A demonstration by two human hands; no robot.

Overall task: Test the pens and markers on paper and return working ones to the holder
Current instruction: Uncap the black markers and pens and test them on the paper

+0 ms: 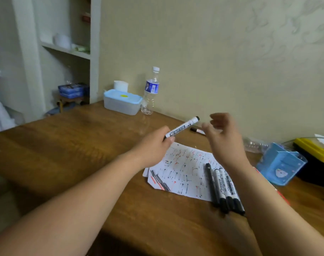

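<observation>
My left hand [153,145] grips a white marker [183,127] by its lower end; the marker points up and to the right over the table. My right hand [223,133] hovers just right of the marker's black tip, fingers loosely curled and blurred, holding nothing. Below the hands lies a sheet of paper [183,170] covered with black and red test strokes. Several black and white markers [223,189] lie side by side on the paper's right edge. Another marker [197,130] lies on the table behind the hands. The blue pen holder [281,163] lies tipped on its side at the right.
A wooden table [83,145] runs to the wall. At the back stand a clear box with a blue lid [122,102] and a water bottle [151,91]. A yellow and black case [316,156] sits at the far right behind the holder. Shelves fill the left background.
</observation>
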